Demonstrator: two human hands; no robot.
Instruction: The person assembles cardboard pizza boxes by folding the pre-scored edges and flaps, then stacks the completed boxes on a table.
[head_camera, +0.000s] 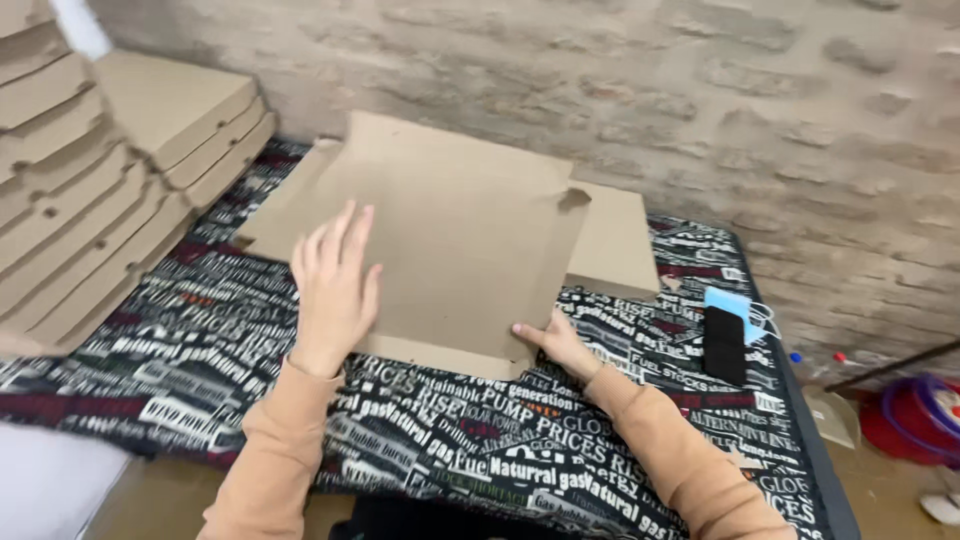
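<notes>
A flat brown cardboard box blank (460, 230) lies on a table covered with a black cloth printed in white and red lettering (200, 330). My left hand (335, 285) rests flat on the blank's near left part, fingers spread. At the near right corner, my right hand (555, 342) pinches the blank's edge. Both arms wear tan sleeves. A side flap (612, 240) sticks out to the right of the blank.
Stacks of folded cardboard boxes (90, 170) fill the left side against the brick wall (700, 90). A black phone (724, 345) and a blue face mask (735, 303) lie at the right of the cloth. A red round container (915, 420) sits on the floor at far right.
</notes>
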